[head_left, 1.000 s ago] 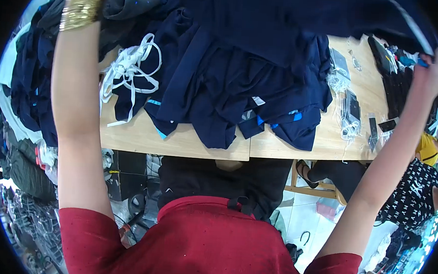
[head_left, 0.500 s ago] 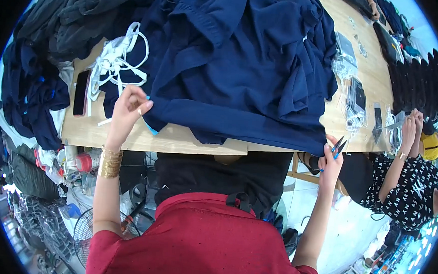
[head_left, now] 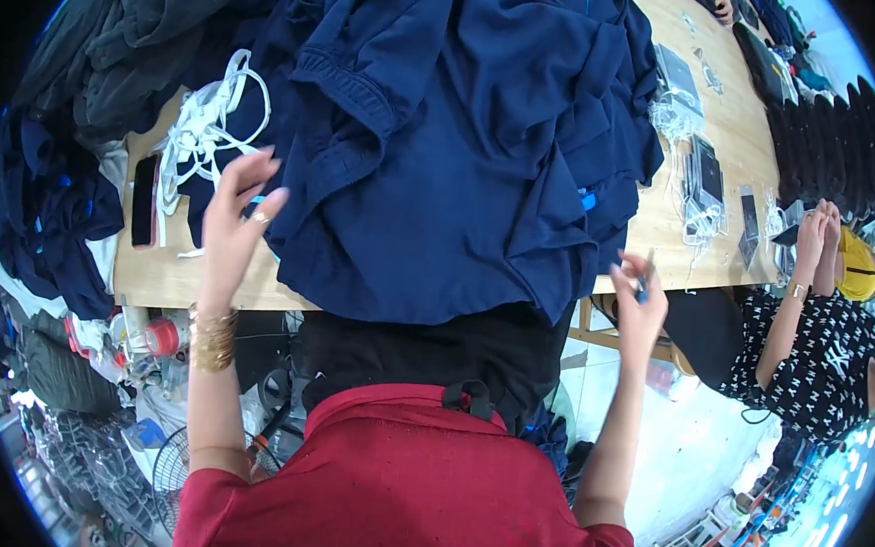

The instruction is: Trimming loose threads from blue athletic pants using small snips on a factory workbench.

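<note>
A large navy garment (head_left: 431, 223) with gathered elastic parts lies heaped before me, its near part hanging over the table edge. My left hand (head_left: 235, 221) is beside its left side, fingers and thumb apart, with nothing between them. At the garment's right, apart from the cloth, my right hand (head_left: 642, 306) is closed around small thread snips (head_left: 643, 286). Only a bit of blue and a dark tip of the snips show between the fingers. White tapes (head_left: 206, 134) lie in a tangle just beyond my left hand.
A phone (head_left: 145, 200) lies on the wooden table (head_left: 216, 285) at left, near dark clothes (head_left: 56, 200). Dark tags with white cords (head_left: 703, 185) lie at right. Past them, a person (head_left: 804, 336) in a patterned black top works with both hands raised. A wire fan guard (head_left: 170, 478) stands below left.
Both hands have let go of the stretched navy edge, and the cloth has dropped over the table's front. My left hand's fingers have spread. The snips remain in my right hand.
</note>
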Available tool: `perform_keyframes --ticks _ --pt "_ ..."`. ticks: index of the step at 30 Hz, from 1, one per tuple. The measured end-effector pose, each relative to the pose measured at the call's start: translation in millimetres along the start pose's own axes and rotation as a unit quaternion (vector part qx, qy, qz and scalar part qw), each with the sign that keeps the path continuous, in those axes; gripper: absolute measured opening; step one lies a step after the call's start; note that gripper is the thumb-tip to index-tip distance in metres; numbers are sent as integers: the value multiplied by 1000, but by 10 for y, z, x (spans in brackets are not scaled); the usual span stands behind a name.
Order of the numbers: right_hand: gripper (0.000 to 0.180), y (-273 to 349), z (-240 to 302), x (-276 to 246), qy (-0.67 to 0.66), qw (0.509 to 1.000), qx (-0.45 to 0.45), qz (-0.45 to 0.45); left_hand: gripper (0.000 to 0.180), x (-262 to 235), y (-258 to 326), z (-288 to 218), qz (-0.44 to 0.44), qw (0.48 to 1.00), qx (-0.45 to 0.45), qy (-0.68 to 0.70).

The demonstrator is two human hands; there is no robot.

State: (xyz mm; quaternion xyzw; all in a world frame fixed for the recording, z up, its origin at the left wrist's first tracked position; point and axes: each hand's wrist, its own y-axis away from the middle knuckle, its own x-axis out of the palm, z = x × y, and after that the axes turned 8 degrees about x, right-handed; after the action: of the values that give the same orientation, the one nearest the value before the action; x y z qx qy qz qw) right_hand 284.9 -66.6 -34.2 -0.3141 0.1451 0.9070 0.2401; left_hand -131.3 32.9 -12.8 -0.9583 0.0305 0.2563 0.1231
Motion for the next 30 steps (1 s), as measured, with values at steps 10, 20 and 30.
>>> perform_keyframes --ticks 10,20,30 --pt "6 -417 373 428 -8 993 -108 -36 24 543 -525 214 -28 971 147 -186" --pt "7 -489 -33 -254 -231 971 57 -41 35 405 -397 120 30 975 -136 175" --pt "30 -900 402 508 -229 973 -15 -20 47 58 -97 393 -87 885 -224 400"
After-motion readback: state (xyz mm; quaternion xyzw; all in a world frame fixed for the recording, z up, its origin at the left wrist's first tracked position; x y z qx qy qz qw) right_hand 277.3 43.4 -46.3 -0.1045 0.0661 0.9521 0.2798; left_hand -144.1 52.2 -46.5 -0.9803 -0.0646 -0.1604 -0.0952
